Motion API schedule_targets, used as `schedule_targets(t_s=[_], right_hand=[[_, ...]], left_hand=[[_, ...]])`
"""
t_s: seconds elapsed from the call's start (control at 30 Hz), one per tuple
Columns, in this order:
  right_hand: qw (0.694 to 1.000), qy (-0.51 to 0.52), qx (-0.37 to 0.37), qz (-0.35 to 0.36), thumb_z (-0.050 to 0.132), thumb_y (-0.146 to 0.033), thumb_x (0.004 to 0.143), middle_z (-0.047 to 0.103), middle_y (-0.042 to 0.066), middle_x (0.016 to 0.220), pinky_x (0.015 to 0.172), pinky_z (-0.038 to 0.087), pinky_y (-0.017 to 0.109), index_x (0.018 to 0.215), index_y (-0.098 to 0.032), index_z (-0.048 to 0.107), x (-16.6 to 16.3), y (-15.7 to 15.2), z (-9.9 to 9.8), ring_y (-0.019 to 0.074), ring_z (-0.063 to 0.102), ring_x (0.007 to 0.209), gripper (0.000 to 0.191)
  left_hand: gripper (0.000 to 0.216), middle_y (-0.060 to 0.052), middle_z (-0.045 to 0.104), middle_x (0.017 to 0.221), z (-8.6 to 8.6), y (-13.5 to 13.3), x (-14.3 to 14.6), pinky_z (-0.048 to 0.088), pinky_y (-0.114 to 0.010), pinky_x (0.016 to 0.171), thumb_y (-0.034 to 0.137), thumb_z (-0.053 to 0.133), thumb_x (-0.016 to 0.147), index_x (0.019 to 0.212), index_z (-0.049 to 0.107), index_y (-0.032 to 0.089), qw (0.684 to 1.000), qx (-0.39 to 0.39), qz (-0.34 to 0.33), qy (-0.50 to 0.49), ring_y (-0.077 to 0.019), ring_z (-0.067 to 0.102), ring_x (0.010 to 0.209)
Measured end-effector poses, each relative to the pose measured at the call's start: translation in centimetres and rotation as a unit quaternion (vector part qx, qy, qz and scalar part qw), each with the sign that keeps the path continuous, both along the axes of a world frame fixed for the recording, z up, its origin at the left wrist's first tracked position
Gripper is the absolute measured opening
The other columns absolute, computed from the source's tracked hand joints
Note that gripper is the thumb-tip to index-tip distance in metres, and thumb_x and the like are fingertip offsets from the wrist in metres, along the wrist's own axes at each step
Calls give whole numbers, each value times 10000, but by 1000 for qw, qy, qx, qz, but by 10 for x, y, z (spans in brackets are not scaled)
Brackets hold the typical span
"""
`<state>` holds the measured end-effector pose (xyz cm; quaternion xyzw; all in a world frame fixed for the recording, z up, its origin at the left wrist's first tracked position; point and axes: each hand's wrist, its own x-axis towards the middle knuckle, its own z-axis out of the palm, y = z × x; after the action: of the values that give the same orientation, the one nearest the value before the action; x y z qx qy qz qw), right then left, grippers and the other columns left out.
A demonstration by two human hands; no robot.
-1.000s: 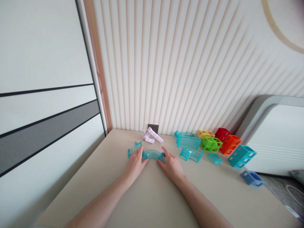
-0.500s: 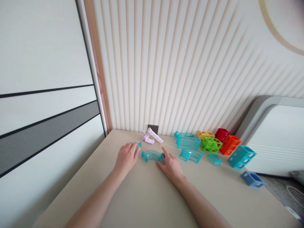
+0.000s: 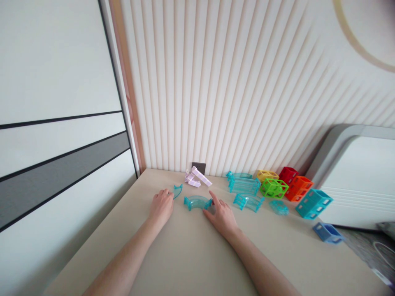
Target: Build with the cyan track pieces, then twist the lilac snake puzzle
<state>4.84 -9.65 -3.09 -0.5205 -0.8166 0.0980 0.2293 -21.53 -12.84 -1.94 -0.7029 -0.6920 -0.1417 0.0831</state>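
Note:
A curved, see-through teal track piece [image 3: 197, 202] lies on the table between my hands. My right hand [image 3: 224, 216] is at its right end, the thumb in front of it and the index finger stretched out behind. The other fingers are bent in against that end. My left hand [image 3: 162, 205] is closed on the near end of a second teal track piece [image 3: 177, 190]. Its far end sticks out past the fingertips; the rest is hidden by the hand. Behind them, several pale purple pieces [image 3: 197, 176] lie near the wall.
To the right lie more teal track pieces [image 3: 248, 201] and a small teal piece [image 3: 279, 207]. Beyond are open block frames: yellow [image 3: 267, 176], green [image 3: 274, 188], red [image 3: 288, 175], orange [image 3: 299, 188], teal [image 3: 314, 203] and blue [image 3: 328, 233]. A ribbed wall [image 3: 197, 82] with a dark socket [image 3: 199, 167] borders the table [image 3: 191, 263].
My left hand has shifted a little to the left, and more of the track piece at its fingers shows now. My right hand and the curved track beside it have stayed put.

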Motion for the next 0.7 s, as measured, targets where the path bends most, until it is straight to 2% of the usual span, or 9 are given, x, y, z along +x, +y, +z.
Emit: schedule_targets(t_s=[0.17, 0.3, 0.4, 0.5, 0.63, 0.7], right_hand=[[1000, -5, -4, -2, 634, -370, 856, 698, 92, 1109, 954, 451, 370, 1481, -236, 363, 0, 0, 1, 253, 650, 1056, 695], [1000, -10, -6, 1, 645, -380, 857, 694, 104, 1108, 963, 455, 379, 1488, -209, 354, 0, 0, 0, 261, 645, 1072, 715], [1000, 1, 11, 13, 657, -408, 855, 674, 112, 1164, 966, 469, 394, 1497, -211, 334, 1, 0, 0, 268, 631, 1107, 745], [997, 25, 76, 21, 653, -456, 858, 620, 113, 1267, 997, 467, 427, 1498, -239, 329, 2, 0, 3, 280, 588, 1179, 750], [985, 62, 160, 29, 605, -471, 899, 568, 131, 1326, 1045, 440, 468, 1482, -242, 365, 3, -3, 8, 293, 541, 1231, 672], [979, 78, 182, 47, 595, -462, 913, 543, 138, 1357, 1057, 432, 469, 1479, -241, 369, 3, -6, 11, 292, 519, 1258, 648]], left_hand=[[253, -140, 647, 953, 11, -4, 3, 476, -423, 797, 93, 400, 908, 973, 638, 148, 999, 29, 31, 1, -301, 613, 938], [254, -132, 642, 904, 23, -5, 5, 484, -410, 771, 154, 333, 959, 950, 587, 147, 991, 113, 65, -30, -296, 615, 888], [243, -122, 656, 926, 24, -4, 5, 497, -382, 808, 230, 323, 987, 994, 558, 167, 971, 197, 41, -131, -267, 634, 891], [241, -96, 679, 936, 19, -2, 8, 512, -356, 808, 308, 342, 991, 1037, 548, 192, 940, 238, 2, -245, -235, 661, 854], [300, -62, 707, 876, 17, -6, 19, 523, -305, 713, 408, 378, 976, 1034, 580, 194, 901, 203, -43, -380, -192, 669, 733], [337, -56, 715, 881, 18, -10, 26, 518, -275, 676, 445, 390, 972, 1050, 595, 189, 878, 165, -71, -443, -179, 670, 738]])
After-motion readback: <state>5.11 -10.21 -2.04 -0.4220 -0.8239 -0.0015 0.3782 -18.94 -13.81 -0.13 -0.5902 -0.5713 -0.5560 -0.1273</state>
